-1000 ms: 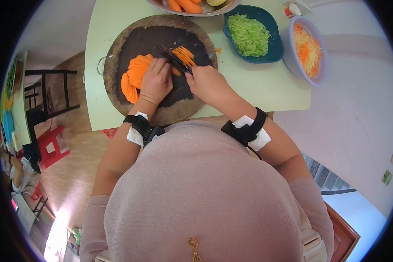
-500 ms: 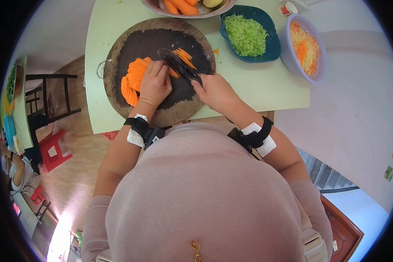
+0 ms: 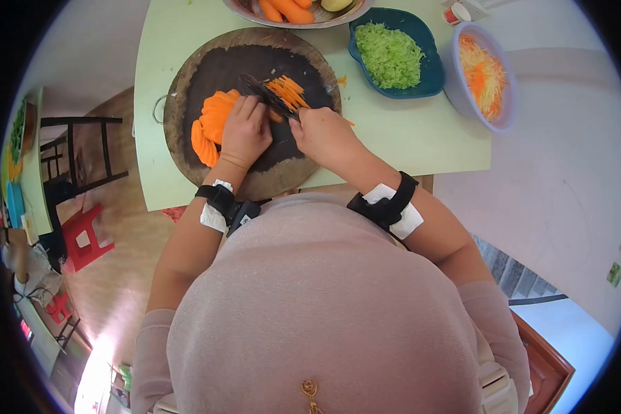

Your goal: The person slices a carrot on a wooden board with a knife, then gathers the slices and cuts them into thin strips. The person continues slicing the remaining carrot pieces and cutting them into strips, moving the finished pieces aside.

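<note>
On the round wooden chopping board (image 3: pixel 283 45) lies a fanned stack of orange carrot slices (image 3: pixel 217 114). My left hand (image 3: pixel 246 131) presses on the right part of the stack with curled fingers. My right hand (image 3: pixel 324 134) is closed around the handle of a dark-bladed knife (image 3: pixel 263 93), hiding most of the handle. The blade stands on edge beside my left fingertips. Just right of the blade is a small heap of carrot strips (image 3: pixel 287 88). One strip pokes out near my right knuckles.
A metal bowl (image 3: pixel 310 25) of whole carrots stands behind the board. To the right are a teal basket (image 3: pixel 429 90) of shredded green vegetable and a lavender bowl (image 3: pixel 509 110) of orange and pale shreds. A paper cup (image 3: pixel 455 14) is behind them. Another person (image 3: pixel 24 259) is far left.
My right hand and the knife have shifted left toward my left hand. More carrot strips show right of the blade. My left hand has stayed in place.
</note>
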The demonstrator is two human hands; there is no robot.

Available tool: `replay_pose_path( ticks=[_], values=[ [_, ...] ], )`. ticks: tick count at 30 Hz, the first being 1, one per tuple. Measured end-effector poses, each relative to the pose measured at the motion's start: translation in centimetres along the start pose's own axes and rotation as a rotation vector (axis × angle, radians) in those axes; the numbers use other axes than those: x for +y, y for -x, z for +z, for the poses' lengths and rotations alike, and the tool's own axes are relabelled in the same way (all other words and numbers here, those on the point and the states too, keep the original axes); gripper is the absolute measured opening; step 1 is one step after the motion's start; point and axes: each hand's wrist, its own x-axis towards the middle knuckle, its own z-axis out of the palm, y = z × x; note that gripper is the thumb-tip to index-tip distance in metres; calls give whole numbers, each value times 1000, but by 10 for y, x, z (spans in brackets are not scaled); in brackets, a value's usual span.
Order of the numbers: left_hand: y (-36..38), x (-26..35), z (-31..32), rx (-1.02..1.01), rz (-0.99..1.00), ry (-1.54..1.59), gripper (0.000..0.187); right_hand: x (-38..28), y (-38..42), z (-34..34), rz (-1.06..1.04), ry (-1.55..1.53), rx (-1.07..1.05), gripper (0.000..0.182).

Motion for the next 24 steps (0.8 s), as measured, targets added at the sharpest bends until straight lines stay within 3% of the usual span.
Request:
replay_pose_path(
  ticks=[3, 8, 15, 17, 22, 24],
  values=[
    [-2, 0, 0, -11, 3, -6, 19, 10, -1, 2, 11, -42, 105, 33],
    [-7, 3, -9, -76, -58, 64, 15, 12, -1, -13, 250, -359, -98, 34],
    [-9, -9, -37, -232, 64, 46, 20, 24, -4, -10, 58, -307, 5, 35],
    [-8, -10, -38, -379, 125, -66, 17, 14, -1, -26, 250, -362, -142, 34],
    [-15, -11, -26, -401, 211, -170, 20, 27, -4, -5, 118, -251, -1, 33],
    [-17, -14, -22, -418, 232, -149, 34, 27, -4, -6, 108, -234, 31, 33]
  ],
)
